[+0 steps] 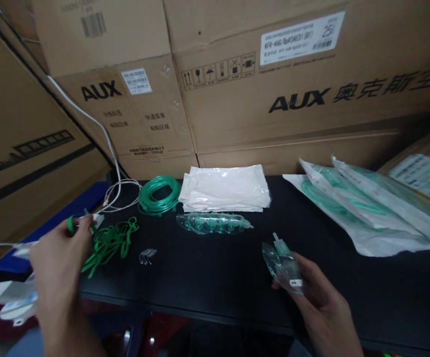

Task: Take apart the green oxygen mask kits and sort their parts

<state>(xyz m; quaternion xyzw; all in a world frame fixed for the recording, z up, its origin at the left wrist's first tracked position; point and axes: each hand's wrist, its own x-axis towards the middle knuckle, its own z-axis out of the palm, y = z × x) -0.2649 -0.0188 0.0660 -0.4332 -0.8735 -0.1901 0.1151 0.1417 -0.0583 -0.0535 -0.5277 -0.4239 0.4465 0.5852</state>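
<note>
My right hand [321, 292] is closed around a clear green oxygen mask [288, 271], with its narrow connector pointing up and a small white tag near its edge. On the left, my left hand [61, 248] has its fingers pinched together on a green elastic strap [71, 225], part of which loops up between them. Right beside it lies a tangled pile of green straps [113, 243]. A few small metal clips [148, 256] sit to the right of the pile. In the middle, a row of nested clear green masks [213, 223] lies on its side.
Coiled green tubing [159, 195] and a stack of white packets [225, 188] stand at the back of the black table [207, 277]. Sealed pouches with green tubing [363, 203] lie at right. Large cardboard boxes [237, 114] wall the back. A white cable [99, 124] hangs at left.
</note>
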